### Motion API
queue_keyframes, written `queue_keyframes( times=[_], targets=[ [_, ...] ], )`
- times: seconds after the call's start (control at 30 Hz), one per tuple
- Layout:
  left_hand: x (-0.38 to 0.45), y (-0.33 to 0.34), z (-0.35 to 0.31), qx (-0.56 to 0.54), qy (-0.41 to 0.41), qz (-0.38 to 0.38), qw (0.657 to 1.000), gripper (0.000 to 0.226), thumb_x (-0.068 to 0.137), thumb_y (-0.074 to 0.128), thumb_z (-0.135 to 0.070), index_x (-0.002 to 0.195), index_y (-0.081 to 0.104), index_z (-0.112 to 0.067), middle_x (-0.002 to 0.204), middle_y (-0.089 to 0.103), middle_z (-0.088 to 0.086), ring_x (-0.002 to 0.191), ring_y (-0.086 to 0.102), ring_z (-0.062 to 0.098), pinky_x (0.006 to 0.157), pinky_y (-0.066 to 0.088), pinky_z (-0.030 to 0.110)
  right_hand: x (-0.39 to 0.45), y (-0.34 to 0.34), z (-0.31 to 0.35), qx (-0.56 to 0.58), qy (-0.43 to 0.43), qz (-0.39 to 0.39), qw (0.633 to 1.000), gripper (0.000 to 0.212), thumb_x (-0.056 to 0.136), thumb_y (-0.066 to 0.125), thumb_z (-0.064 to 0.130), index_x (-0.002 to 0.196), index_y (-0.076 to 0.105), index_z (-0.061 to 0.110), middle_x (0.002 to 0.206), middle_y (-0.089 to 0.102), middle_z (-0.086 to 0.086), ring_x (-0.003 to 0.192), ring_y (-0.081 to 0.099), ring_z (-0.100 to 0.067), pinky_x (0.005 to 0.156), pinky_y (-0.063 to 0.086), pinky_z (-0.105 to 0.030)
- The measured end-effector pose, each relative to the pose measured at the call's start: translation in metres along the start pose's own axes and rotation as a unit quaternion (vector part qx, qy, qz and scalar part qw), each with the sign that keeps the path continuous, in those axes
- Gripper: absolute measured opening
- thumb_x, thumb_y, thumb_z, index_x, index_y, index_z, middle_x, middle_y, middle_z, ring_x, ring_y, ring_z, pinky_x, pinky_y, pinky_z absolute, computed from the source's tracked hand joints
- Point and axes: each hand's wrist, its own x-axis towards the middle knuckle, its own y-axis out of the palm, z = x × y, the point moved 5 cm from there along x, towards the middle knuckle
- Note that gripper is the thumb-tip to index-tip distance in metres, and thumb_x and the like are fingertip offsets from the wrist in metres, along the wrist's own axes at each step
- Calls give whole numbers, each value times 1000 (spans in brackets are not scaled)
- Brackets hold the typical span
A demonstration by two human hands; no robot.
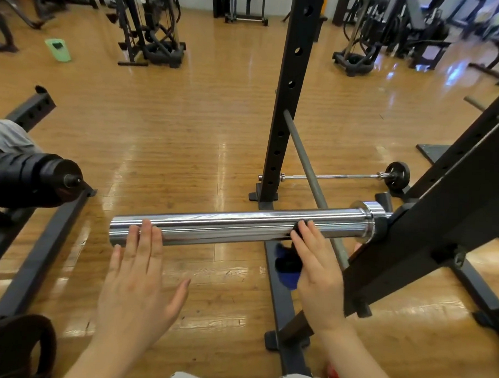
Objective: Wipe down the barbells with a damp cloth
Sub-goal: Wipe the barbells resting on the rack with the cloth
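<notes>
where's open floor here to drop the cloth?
Bare floor between the left frame and the rack post. Crowded right of the post: small barbell, leaning rod, rack base.

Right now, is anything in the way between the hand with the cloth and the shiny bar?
Nothing visible. The right hand already presses the dark blue cloth against the chrome barbell sleeve, and the left hand's straight fingers rest on its free end.

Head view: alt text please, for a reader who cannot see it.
A person's right hand presses a dark blue cloth against a chrome barbell sleeve racked on a black stand, while the left hand rests flat-fingered near the sleeve's free end. Behind lies a wooden gym floor.
</notes>
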Motion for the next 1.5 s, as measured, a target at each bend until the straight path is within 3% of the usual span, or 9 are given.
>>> queue_keyframes(
  times=[0.23, 0.33, 0.43, 0.73, 0.97, 1.17, 1.23, 1.3, 1.5],
  targets=[
    [5, -7, 0, -1, 0, -30, 1000, 93, 81, 34, -61, 142, 29, 8, 150, 26, 22, 141, 17, 30, 114, 2, 37, 5, -28, -32, -35, 72, -39, 996, 40, 89, 36, 0, 127, 47, 1, 132, 50, -15, 133, 34, -14, 114, 19, -17],
    [17, -10, 1, 12, -6, -34, 999, 91, 79, 35, -58, 140, 37, 9, 147, 35, 23, 137, 28, 33, 111, 12, 41, 12, -16, -23, -46, 72, -41, 996, 49, 80, 48, -18, 126, 53, -1, 131, 53, -15, 131, 37, -17, 113, 20, -14],
    [29, -12, 3, 22, -9, -22, 999, 89, 80, 32, -58, 139, 40, 8, 146, 39, 22, 135, 37, 35, 112, 20, 42, 10, -6, -10, -41, 34, -18, 998, 42, 85, 42, -7, 125, 53, 0, 132, 49, -12, 132, 34, -14, 113, 17, -14],
    [11, -9, 2, -46, 32, -41, 998, 75, 89, 35, -46, 143, 33, 6, 150, 31, 22, 141, 23, 32, 117, 8, 35, 19, -16, -20, -72, 59, -48, 995, 40, 86, 38, -5, 121, 58, -5, 126, 56, -16, 127, 41, -22, 113, 20, -14],
    [20, -9, 0, -26, 29, -65, 997, 75, 91, 34, -47, 135, 43, 12, 140, 42, 30, 133, 38, 42, 111, 24, 48, 10, -16, -17, -69, 30, -13, 997, 42, 87, 34, -1, 124, 55, -3, 131, 51, -13, 130, 38, -19, 114, 20, -17],
    [29, -12, 1, 2, 34, -43, 999, 85, 93, 23, -57, 135, 40, 14, 140, 41, 33, 133, 37, 43, 112, 18, 45, 19, -25, -27, -93, 78, -57, 991, 37, 87, 44, -8, 121, 58, -5, 127, 56, -15, 125, 47, -28, 108, 34, -35],
    [39, -15, 1, 7, 31, -38, 999, 88, 95, 15, -60, 133, 43, 15, 137, 45, 32, 130, 42, 42, 111, 18, 42, 20, -16, -17, -79, 69, -45, 994, 43, 82, 50, -18, 122, 58, -4, 127, 57, -18, 127, 44, -24, 111, 30, -24],
    [46, -17, 2, 15, 31, -27, 999, 90, 94, 11, -62, 133, 45, 13, 136, 48, 28, 129, 45, 39, 111, 22, 41, 15, -10, -10, -73, 41, -29, 996, 41, 85, 42, -8, 123, 57, -3, 130, 54, -15, 129, 39, -17, 113, 21, -15],
    [27, -17, 3, -18, 41, -37, 998, 81, 97, 15, -56, 138, 38, 11, 145, 36, 26, 136, 33, 35, 115, 11, 37, 3, -26, -26, -81, 71, -36, 993, 43, 86, 34, -2, 124, 55, -4, 132, 47, -9, 131, 36, -18, 114, 18, -17]
  ],
)
